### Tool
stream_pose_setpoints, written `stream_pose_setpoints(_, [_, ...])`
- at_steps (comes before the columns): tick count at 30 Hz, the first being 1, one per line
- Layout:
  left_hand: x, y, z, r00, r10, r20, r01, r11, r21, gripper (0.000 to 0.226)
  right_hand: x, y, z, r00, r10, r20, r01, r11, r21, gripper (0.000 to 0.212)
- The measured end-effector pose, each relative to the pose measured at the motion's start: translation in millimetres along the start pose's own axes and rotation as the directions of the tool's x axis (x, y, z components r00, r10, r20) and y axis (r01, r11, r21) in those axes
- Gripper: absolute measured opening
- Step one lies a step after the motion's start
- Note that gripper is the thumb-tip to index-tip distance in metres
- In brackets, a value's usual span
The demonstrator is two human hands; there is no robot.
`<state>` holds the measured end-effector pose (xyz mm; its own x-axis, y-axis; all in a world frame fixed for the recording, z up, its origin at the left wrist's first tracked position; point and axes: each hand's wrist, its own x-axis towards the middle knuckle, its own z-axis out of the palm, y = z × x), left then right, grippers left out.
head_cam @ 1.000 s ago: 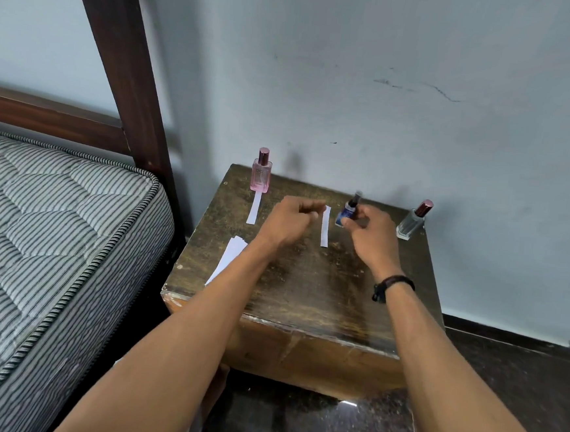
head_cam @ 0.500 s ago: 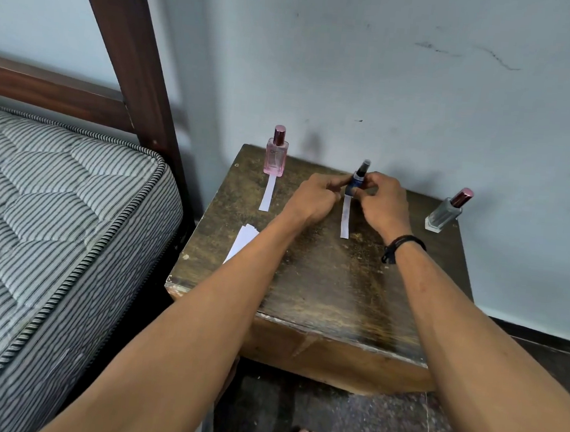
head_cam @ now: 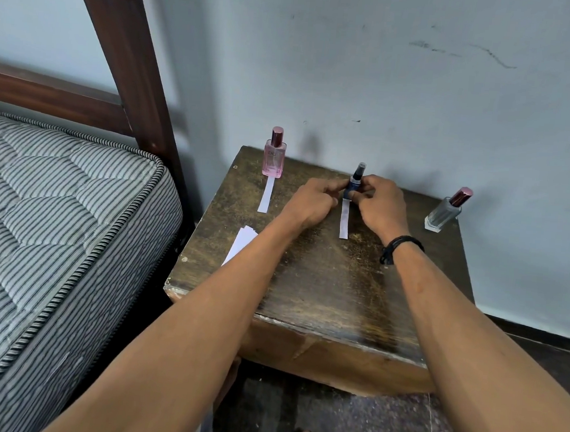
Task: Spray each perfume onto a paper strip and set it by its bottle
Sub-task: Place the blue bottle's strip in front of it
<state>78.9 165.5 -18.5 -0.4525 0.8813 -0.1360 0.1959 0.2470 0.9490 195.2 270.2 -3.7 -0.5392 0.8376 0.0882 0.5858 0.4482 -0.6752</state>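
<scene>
Soft, even, rather dim light comes from the left: the pink bottle (head_cam: 274, 157) throws a faint, blurred shadow rightward onto the wall (head_cam: 389, 87). A dull sheen lies on the worktop (head_cam: 339, 288) toward its near edge. The floor (head_cam: 362, 426) is dark. Wide-angle distortion bends the bedpost (head_cam: 126, 50) and mattress (head_cam: 38, 213) at the left edge. Focus is fair throughout.

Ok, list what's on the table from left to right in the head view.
spare paper strips → pink bottle → left hand → blue bottle → right hand → clear bottle
</scene>
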Motion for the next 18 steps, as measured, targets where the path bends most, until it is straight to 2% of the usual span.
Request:
stream_pose_setpoints(9, [2,-2,1,1.000,-0.013,0.003,0.013,0.999,-0.035,0.060,-4,0,1,1.000,-0.019,-0.011,0.019,1.000,-0.010,0.021])
stream_pose_setpoints(18, [0,-2,-1,0.999,-0.036,-0.022,0.035,0.999,-0.037,0.058,-11,3,0,0.999,0.037,-0.010,-0.036,0.997,0.067,0.038])
